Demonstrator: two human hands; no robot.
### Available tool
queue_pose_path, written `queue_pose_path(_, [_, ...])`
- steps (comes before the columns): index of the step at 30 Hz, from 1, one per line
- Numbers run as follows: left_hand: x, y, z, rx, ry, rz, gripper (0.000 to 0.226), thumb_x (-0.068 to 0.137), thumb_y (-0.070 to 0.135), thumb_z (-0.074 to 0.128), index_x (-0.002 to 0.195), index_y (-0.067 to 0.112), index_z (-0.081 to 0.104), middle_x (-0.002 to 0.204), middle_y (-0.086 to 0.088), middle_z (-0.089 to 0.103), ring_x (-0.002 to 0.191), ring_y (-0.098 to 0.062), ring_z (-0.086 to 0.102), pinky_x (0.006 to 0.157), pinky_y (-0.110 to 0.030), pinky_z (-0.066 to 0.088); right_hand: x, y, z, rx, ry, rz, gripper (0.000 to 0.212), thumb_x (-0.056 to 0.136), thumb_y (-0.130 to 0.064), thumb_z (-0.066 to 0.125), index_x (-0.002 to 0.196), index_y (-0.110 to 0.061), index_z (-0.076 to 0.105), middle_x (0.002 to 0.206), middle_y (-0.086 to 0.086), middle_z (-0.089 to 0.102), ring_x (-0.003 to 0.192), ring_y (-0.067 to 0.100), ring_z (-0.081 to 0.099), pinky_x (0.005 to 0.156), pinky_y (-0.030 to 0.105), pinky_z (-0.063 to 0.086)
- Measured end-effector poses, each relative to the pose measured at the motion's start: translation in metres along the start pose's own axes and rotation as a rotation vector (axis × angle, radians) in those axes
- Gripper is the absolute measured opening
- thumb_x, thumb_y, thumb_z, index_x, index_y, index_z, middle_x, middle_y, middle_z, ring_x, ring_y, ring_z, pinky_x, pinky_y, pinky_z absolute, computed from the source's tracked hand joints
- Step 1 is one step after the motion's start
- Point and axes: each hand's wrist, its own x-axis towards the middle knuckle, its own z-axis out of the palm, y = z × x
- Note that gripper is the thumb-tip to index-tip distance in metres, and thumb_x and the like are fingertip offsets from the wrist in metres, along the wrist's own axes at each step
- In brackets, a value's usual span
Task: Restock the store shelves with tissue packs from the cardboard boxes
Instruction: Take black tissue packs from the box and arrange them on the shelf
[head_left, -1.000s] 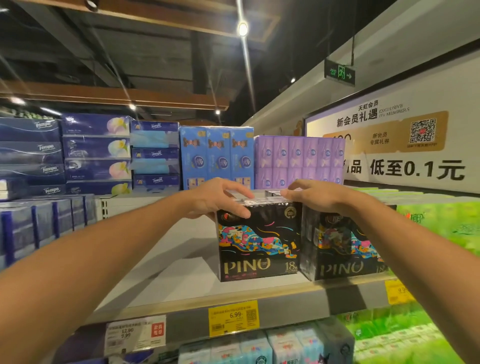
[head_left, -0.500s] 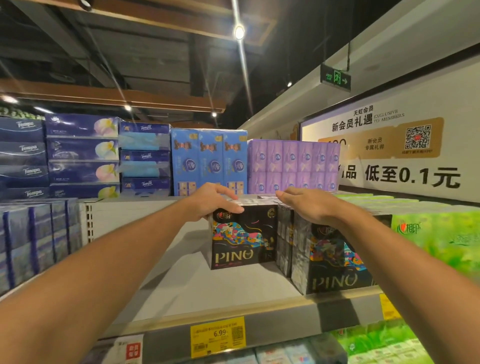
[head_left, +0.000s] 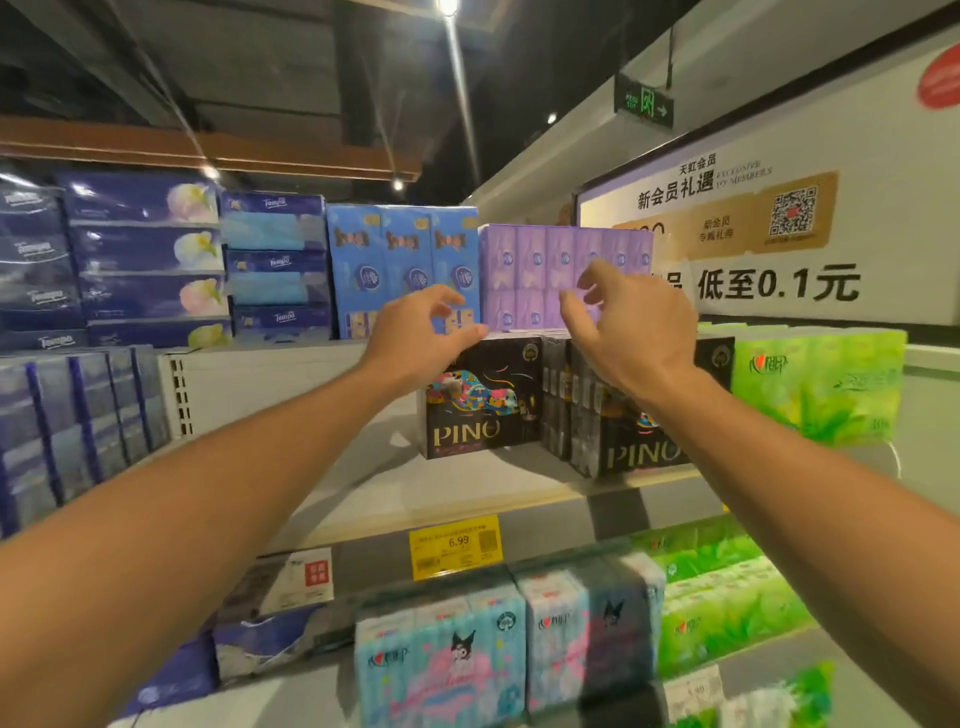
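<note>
Right hand perhaps above half-hidden pack

Two black tissue packs stand upright on the grey shelf at the centre of the frame. The left PINO pack faces forward, showing a colourful cartoon band and gold "PINO" lettering low on its front. The right PINO pack stands just beside it, closer to the shelf's front edge and turned slightly, so its left side with rows of small wrapped packets shows; its front is partly hidden.
</note>
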Motion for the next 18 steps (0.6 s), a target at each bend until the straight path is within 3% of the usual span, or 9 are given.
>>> queue_pose_path(5, [-0.059,0.044,0.017,-0.158,-0.121,0.171,0.042,0.076,0.054,0.073,0.109,0.028,0.068,0.103,0.008,0.072,0.097,-0.008,0.065,0.090,-0.033,0.052,-0.082,0.004,-0.054,-0.062,0.035,0.069,0.043,0.083,-0.055,0.054,0.107,-0.021,0.064,0.096,0.003,0.074,0.088,0.033,0.067,0.066,0.039,0.052])
queue_pose_path(9, [-0.127,0.098,0.047,-0.329,-0.247,0.388,0.040,0.075,0.043,0.076,0.109,0.024,0.070,0.104,0.006,0.074,0.096,-0.004,0.066,0.090,-0.025,0.051,-0.171,0.021,-0.107,-0.121,-0.142,0.187,0.058,0.075,-0.053,0.059,0.121,-0.018,0.062,0.110,0.009,0.071,0.100,0.035,0.066,0.078,0.044,0.054])
queue_pose_path(12, [-0.189,0.154,0.082,-0.402,-0.416,0.472,0.051,0.073,0.049,0.072,0.116,0.021,0.069,0.110,0.005,0.072,0.101,-0.005,0.065,0.092,-0.024,0.049,-0.250,0.045,-0.172,-0.235,-0.283,0.319,0.072,0.072,-0.062,0.054,0.130,-0.020,0.056,0.118,0.009,0.068,0.107,0.033,0.063,0.086,0.045,0.052])
queue_pose_path(15, [-0.259,0.220,0.121,-0.472,-0.595,0.523,0.051,0.075,0.044,0.077,0.120,0.021,0.068,0.117,0.003,0.071,0.107,-0.010,0.064,0.095,-0.032,0.050,-0.330,0.071,-0.253,-0.346,-0.347,0.490,0.082,0.067,-0.064,0.052,0.134,-0.017,0.054,0.126,0.008,0.064,0.112,0.032,0.062,0.091,0.046,0.051])
queue_pose_path(18, [-0.340,0.296,0.148,-0.534,-0.770,0.594,0.055,0.072,0.052,0.073,0.119,0.022,0.068,0.117,0.003,0.071,0.105,-0.012,0.065,0.094,-0.031,0.051,-0.413,0.092,-0.343,-0.444,-0.377,0.645,0.089,0.064,-0.068,0.050,0.135,-0.014,0.054,0.131,0.010,0.062,0.116,0.033,0.060,0.095,0.048,0.050])
